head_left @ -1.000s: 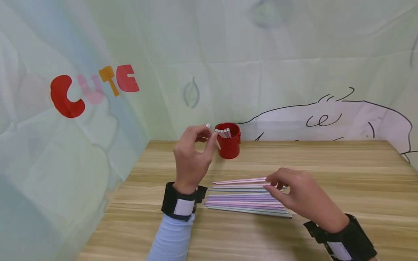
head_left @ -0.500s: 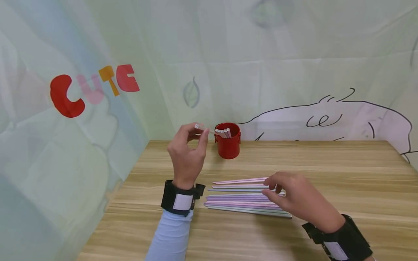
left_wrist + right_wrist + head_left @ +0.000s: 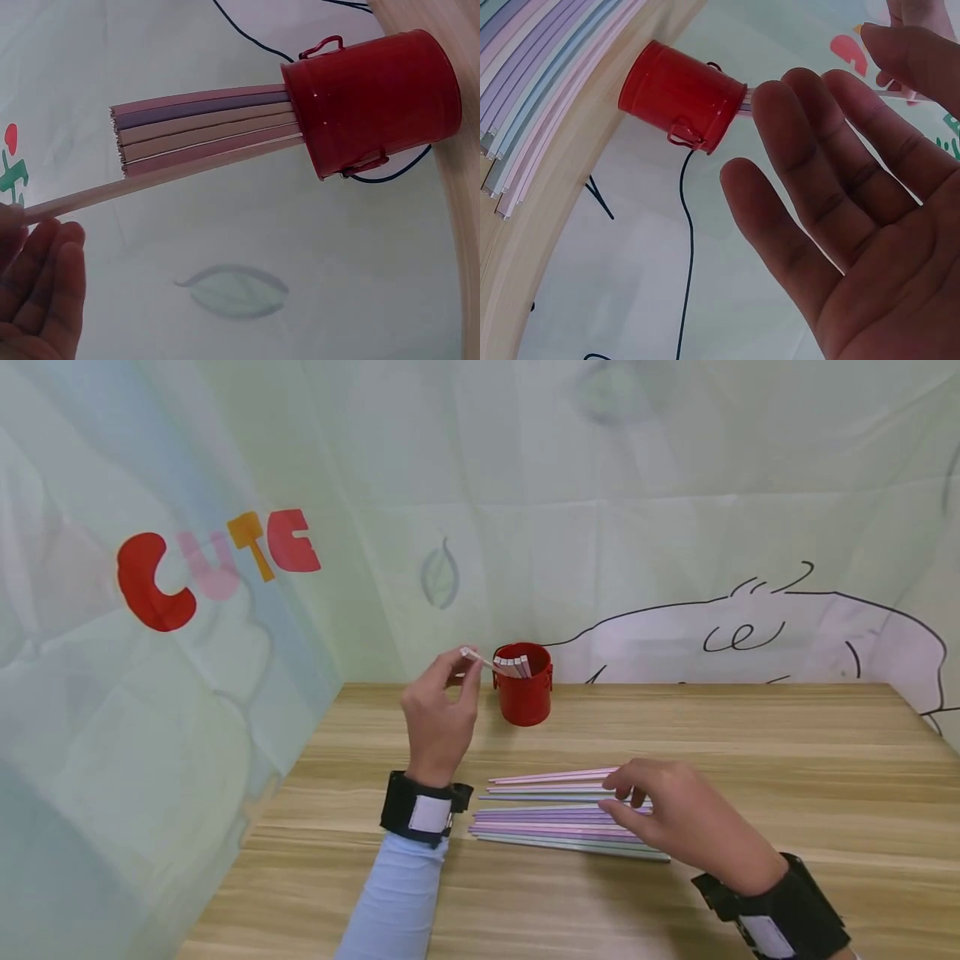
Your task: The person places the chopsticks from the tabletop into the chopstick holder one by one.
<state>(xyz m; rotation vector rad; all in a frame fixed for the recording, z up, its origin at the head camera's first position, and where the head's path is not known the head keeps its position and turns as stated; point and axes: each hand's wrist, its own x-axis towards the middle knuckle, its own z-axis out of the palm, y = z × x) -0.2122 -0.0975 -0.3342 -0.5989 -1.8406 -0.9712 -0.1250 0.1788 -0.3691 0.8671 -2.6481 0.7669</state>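
A small red bucket [image 3: 525,697] stands upright at the back of the table, with several thin pastel straw-like sticks [image 3: 202,127] leaning in it. My left hand [image 3: 442,714] is beside it on the left, pinching the upper end of a long thin pink stick [image 3: 150,180]. That stick slants to the bucket's rim, its lower end hidden there. My right hand [image 3: 667,810] hovers over the right ends of several loose pastel sticks [image 3: 555,827] on the table. Its fingers are relaxed and slightly bent, with nothing between them.
The wooden table [image 3: 360,743] reaches back to a printed cloth backdrop [image 3: 480,527] right behind the bucket. Another cloth wall with coloured letters [image 3: 157,581] rises along the left side. The loose sticks lie side by side in two groups in front of the bucket.
My left hand moves left from the bucket's edge, then slightly back right, and the pink stick's top tilts left. My right hand drifts slightly left over the sticks.
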